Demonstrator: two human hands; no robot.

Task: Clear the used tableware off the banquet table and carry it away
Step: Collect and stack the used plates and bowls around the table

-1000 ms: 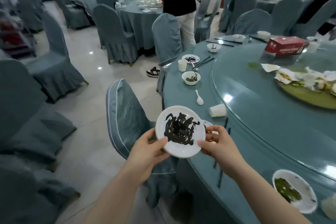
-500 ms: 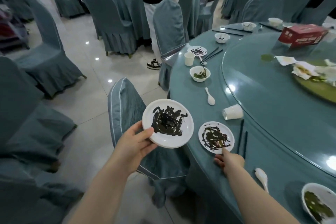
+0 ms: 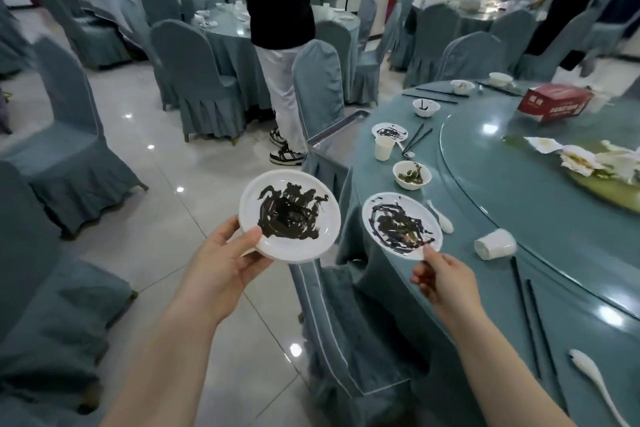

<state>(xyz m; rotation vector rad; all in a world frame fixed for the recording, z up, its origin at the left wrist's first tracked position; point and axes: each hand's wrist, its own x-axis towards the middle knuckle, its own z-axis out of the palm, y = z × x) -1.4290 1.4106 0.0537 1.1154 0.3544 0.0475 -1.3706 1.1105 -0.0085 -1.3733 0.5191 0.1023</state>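
Now the left hand holds a white plate smeared with dark sauce out over the floor, clear of the desk — thumb on the rim, fingers clasped under it. Just beside it, the right hand pinches the near edge of a second smeared plate between thumb and fingertips; that plate sits at the desk's edge, above a covered chair, and whether it rests on the cloth or is lifted I cannot tell. Further along the desk lie a white spoon, a tipped-over paper cup, and a small bowl with green scraps. Beyond stand an upright paper cup, a third dirty plate and black chopsticks. A red box sits on the glass turntable. A pair of chopsticks and another spoon lie near the right forearm.
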